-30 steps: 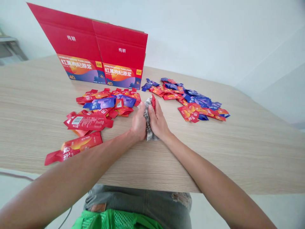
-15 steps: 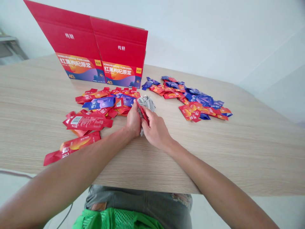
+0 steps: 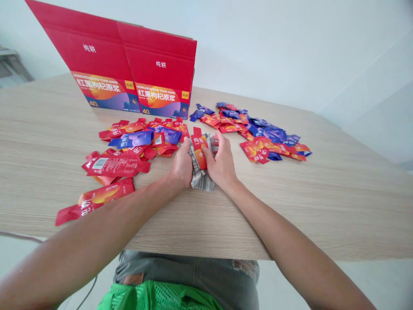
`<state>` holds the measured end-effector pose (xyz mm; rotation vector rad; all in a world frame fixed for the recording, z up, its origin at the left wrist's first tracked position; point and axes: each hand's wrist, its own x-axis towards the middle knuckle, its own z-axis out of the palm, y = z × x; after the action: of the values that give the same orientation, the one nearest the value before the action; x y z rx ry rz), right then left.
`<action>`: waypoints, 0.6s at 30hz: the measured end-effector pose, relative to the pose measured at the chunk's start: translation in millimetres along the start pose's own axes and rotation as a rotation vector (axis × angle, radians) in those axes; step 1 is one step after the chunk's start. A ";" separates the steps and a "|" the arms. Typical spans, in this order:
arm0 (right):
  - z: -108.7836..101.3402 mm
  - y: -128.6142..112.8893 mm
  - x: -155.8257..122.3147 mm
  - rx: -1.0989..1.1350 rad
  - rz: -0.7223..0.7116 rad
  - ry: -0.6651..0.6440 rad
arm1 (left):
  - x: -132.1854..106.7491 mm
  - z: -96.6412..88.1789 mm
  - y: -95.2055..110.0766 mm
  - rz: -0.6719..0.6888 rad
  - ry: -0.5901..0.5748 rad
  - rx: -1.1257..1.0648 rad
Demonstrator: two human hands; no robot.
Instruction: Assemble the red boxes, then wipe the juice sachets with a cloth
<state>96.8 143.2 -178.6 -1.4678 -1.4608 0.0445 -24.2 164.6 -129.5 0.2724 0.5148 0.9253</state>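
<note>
A red sachet (image 3: pixel 199 147) lies face up on a striped grey cloth (image 3: pixel 202 180) held between both hands at the table's middle. My left hand (image 3: pixel 182 165) grips the cloth's left side, fingers curled. My right hand (image 3: pixel 222 162) holds the cloth's right side, its fingers wrapped round the cloth's far edge. A pile of red and blue sachets (image 3: pixel 138 140) lies just left of the hands. Another pile (image 3: pixel 261 137) lies to the right.
Two red cartons (image 3: pixel 129 64) stand upright at the back of the wooden table (image 3: pixel 322 202). More red sachets (image 3: pixel 114 165) and one long red sachet (image 3: pixel 93 200) lie near the left front. A white wall rises behind.
The cloth was bunched round the sachet between my hands. Now it is spread wider and the red sachet lies flat and face up on it.
</note>
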 end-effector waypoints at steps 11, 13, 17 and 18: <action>0.0 -38.9 -8.5 -0.187 -0.173 -0.247 | 8.0 -20.7 8.0 0.039 0.026 0.035; -3.6 -43.3 -7.4 -0.171 -0.156 -0.301 | 4.1 -15.1 9.4 0.033 0.050 0.035; -10.5 -48.3 -7.5 -0.142 -0.100 -0.300 | -0.7 -4.0 11.2 0.029 0.095 0.064; -12.5 -49.2 -8.0 -0.127 -0.085 -0.298 | 0.3 -3.8 12.1 0.027 0.096 0.073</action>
<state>67.3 117.1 -145.8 -1.5478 -1.7938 0.1244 -34.4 171.8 -127.5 0.3024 0.6350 0.9507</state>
